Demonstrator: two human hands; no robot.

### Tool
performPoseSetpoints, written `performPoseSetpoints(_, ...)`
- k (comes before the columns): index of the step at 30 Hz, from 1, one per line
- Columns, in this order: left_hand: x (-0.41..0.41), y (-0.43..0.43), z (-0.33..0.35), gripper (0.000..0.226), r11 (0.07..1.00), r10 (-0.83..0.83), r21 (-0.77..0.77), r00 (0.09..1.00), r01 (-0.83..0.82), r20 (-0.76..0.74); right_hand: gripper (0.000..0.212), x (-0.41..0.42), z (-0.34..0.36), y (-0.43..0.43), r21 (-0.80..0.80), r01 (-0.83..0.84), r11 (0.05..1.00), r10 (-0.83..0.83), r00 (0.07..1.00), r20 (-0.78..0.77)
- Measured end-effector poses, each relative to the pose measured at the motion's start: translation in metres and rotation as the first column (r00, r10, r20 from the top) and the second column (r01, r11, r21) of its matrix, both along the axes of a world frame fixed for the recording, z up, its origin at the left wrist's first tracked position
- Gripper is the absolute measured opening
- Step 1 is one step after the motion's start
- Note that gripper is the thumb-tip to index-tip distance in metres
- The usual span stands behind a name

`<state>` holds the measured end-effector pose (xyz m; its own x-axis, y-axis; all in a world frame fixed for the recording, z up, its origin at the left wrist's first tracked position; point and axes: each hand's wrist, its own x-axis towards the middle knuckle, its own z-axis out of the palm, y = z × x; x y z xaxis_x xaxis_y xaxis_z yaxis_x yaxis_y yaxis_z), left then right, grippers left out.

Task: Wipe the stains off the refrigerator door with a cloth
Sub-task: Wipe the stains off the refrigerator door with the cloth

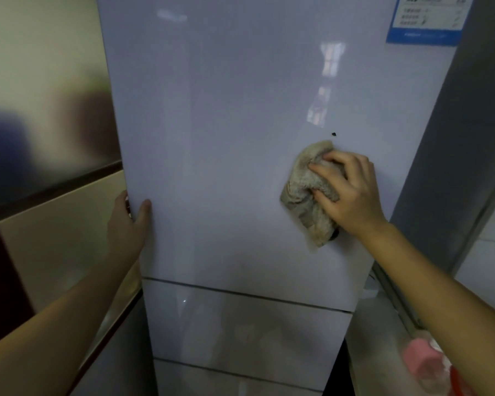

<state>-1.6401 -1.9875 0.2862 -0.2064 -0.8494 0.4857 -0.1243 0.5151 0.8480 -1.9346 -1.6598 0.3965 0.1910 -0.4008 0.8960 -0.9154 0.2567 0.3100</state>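
Right hand (352,192) bunches the cloth (309,195), fingers curled into it, pressing it flat on the door (226,138), right of centre. Left hand (129,221) grips the door's left edge, thumb on the face, fingers wrapped behind. One dark spot (334,134) sits just above the cloth; a darker mark peeks out at the cloth's lower edge. Best approach, likely: hold the door steady, press firmly, sweep upward over the spot, then back down, turning to a clean fold. Blue label (429,18) top right, well apart.
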Motion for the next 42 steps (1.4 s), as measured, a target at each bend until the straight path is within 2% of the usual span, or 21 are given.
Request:
performPoseSetpoints(7, 0.002, -0.001, 0.001, 0.062, 1.000, 0.004, 0.005, 1.000, -0.004, 0.023, 0.042, -0.005, -0.025, 0.006, 0.137, -0.006, 0.991, 0.021, 0.994, -0.109)
performPoseSetpoints(16, 0.004, -0.005, 0.001, 0.064, 1.000, 0.002, -0.002, 0.999, -0.002, 0.038, 0.039, -0.010, 0.039, 0.016, -0.088, -0.005, 0.996, 0.004, 1.000, -0.010)
performPoseSetpoints(23, 0.003, -0.006, 0.000, 0.065, 1.000, -0.008, -0.003, 0.999, 0.008, 0.044, 0.044, -0.016, 0.009, 0.026, 0.011, 0.029, 1.000, -0.028, 0.997, -0.073)
performPoseSetpoints(27, 0.006, -0.010, -0.003, 0.069, 1.000, -0.027, -0.004, 0.999, 0.027, 0.040, 0.044, -0.020, 0.008, 0.036, -0.035, 0.063, 0.997, -0.065, 0.996, -0.056)
performPoseSetpoints(32, 0.006, -0.013, -0.003, 0.069, 1.000, -0.027, -0.003, 0.999, 0.027, 0.025, 0.044, -0.014, 0.052, 0.029, -0.155, 0.073, 0.985, -0.069, 0.997, 0.030)
performPoseSetpoints(38, 0.006, -0.011, -0.003, 0.064, 0.999, -0.037, -0.029, 0.999, 0.038, 0.037, 0.046, 0.000, 0.082, -0.005, -0.140, 0.019, 0.990, -0.022, 1.000, -0.019)
performPoseSetpoints(42, 0.005, -0.009, -0.003, 0.065, 0.999, -0.028, -0.016, 0.999, 0.028, 0.025, 0.049, 0.004, 0.044, -0.020, -0.092, 0.004, 0.996, -0.010, 0.998, -0.068)
